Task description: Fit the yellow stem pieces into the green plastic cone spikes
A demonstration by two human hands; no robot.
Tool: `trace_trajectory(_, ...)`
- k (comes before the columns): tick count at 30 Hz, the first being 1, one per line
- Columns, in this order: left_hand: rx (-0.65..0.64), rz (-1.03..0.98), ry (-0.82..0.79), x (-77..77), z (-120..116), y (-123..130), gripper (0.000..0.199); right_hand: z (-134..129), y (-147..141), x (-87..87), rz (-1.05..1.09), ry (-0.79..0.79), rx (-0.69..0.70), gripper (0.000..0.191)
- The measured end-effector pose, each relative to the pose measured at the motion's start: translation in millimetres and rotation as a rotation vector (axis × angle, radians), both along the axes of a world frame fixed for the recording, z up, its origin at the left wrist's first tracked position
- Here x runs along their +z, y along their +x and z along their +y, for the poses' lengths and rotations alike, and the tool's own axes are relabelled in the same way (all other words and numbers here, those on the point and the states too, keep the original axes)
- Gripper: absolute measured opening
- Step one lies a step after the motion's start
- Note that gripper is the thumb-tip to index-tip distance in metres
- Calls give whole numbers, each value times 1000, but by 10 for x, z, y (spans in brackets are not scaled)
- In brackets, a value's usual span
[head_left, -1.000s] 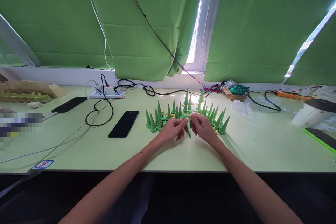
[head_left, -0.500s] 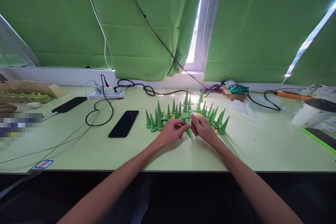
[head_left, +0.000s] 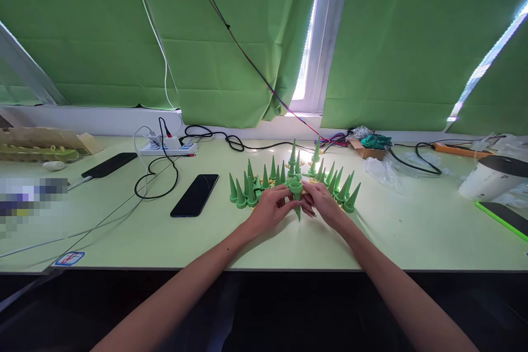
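Between my hands, a green cone piece (head_left: 296, 190) is held with its point down and its round open base up. My left hand (head_left: 272, 207) pinches it from the left with thumb and fingers. From the right, the fingers of my right hand (head_left: 320, 201) are closed at the same piece; whether they also grip a small yellowish part is too small to tell. Behind and beside my hands, several green cones (head_left: 240, 192) stand upright on the table, and more green cones (head_left: 343, 190) stand to the right with small yellowish pieces among them.
A black phone (head_left: 194, 195) lies left of the cones, with a power strip (head_left: 169, 147) and looped cables behind it. Crumpled plastic (head_left: 383, 171) and a small carton (head_left: 368, 149) lie behind right. At far right are a white cup (head_left: 495, 179) and a green-edged phone (head_left: 505, 217).
The held cone has turned so its round open base now faces up toward me. My right fingers have shifted slightly around it, and my left hand has moved a little.
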State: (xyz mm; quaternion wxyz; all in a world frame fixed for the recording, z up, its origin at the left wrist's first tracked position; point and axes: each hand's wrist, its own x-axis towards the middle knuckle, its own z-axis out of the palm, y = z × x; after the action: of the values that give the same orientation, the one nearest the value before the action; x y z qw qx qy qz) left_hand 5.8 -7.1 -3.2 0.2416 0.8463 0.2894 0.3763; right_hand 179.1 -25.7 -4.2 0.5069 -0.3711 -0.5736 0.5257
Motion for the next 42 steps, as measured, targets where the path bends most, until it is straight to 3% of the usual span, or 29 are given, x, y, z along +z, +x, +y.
trace_trajectory(8, 8, -16, 104, -21, 14, -11, 25, 12, -16, -5, 10, -12, 19, 58)
trace_trajectory(23, 84, -27, 93, -29, 19, -13, 20, 9, -26, -4, -22, 34, 16, 59)
trace_trajectory(29, 96, -146, -199, 62, -15, 7, 22, -7, -19, 25, 42, 83, -54, 57)
trace_trajectory(36, -134, -205, -636, 74, 46, 5, 48, -26, -11, 44, 9, 126, -79, 57)
trace_trajectory(42, -186, -224, -715, 66, 51, -15, 46, -22, -8, 15, -121, 163, -51, 54)
